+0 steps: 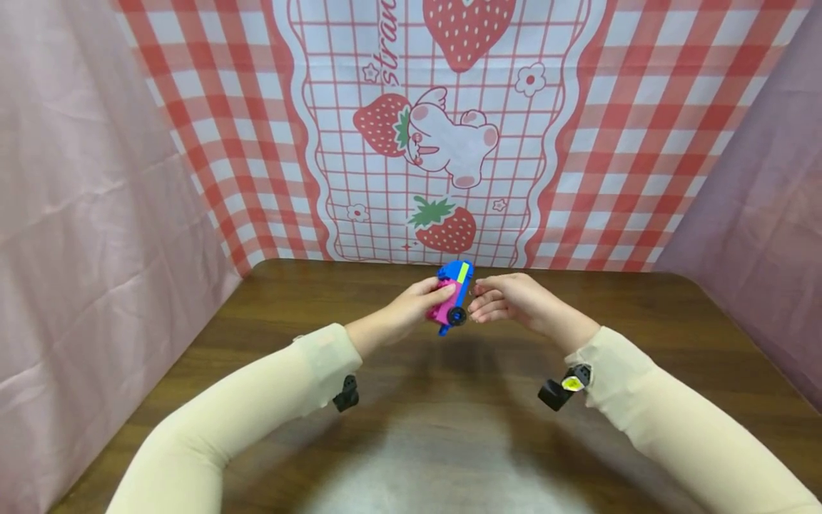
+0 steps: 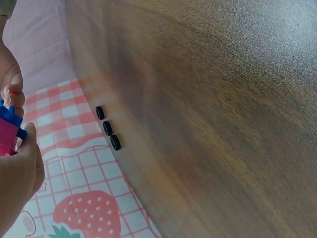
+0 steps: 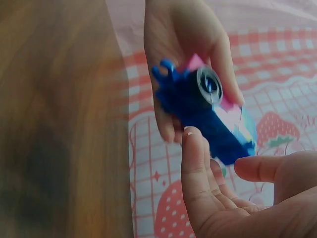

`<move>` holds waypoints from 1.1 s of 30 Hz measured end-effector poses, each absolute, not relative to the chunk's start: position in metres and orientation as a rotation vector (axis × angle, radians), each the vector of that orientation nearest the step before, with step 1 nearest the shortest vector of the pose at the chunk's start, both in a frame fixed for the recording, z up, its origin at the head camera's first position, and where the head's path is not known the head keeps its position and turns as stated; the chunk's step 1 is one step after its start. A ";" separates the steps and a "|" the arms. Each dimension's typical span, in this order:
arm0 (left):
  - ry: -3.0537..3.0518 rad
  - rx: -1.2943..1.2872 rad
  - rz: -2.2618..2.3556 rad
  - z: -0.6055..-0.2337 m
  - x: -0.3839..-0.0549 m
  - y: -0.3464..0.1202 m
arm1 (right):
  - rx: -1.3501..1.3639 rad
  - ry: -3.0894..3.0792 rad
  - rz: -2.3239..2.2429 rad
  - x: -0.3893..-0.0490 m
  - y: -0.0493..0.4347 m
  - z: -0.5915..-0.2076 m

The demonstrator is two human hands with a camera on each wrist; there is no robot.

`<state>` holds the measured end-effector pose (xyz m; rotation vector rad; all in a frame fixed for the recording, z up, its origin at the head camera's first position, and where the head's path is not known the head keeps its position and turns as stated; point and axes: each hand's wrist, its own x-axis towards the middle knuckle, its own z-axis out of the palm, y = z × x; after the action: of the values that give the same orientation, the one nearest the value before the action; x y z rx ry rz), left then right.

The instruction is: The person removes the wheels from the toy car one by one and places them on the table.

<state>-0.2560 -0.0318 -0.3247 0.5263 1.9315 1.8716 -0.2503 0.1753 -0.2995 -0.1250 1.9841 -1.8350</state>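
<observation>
My left hand (image 1: 414,307) grips a blue and pink toy car (image 1: 461,275) above the far part of the table, with the thumb across its pink side. One black wheel (image 1: 457,316) shows on the car's side; the right wrist view shows the same wheel (image 3: 209,85) near a blue hooked end. Just to the right, my right hand (image 1: 510,300) has its fingers loosely bent and nothing in them. In the head view a small gap parts its fingertips from the car. Part of the car is hidden by the left hand.
Three black tyres (image 2: 108,128) stand in a row near the table's far edge in the left wrist view. The brown wooden table (image 1: 424,442) ends at a strawberry-print cloth (image 1: 443,143). Pink curtains (image 1: 83,214) hang at both sides.
</observation>
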 end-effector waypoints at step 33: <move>1.972 0.479 1.815 -0.329 -0.254 -0.030 | -0.567 2.293 -1.482 -0.227 0.152 -0.319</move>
<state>-0.2544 -0.0296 -0.3290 0.4789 1.9719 1.8151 -0.2273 0.1520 -0.3186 -0.5674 2.2932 -1.4821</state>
